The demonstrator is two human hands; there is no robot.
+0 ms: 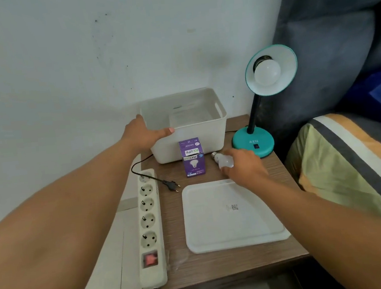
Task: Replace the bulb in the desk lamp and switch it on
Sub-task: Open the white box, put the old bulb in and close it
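Observation:
A teal desk lamp (253,141) stands at the back right of the small wooden table (221,266), its shade tilted toward me with a white bulb (267,72) screwed in. A loose white bulb (223,161) lies on the table in front of the lamp base, screw cap pointing left; my right hand (243,167) is closed over it. The lamp's black plug (172,185) lies unplugged beside the white power strip (149,226). My left hand (145,135) grips the near left rim of a white storage bin (212,139).
A purple bulb box (193,159) stands in front of the bin. A white lid (230,215) lies flat on the near half of the table. A grey cushion and a striped bed cover are on the right, a white wall behind.

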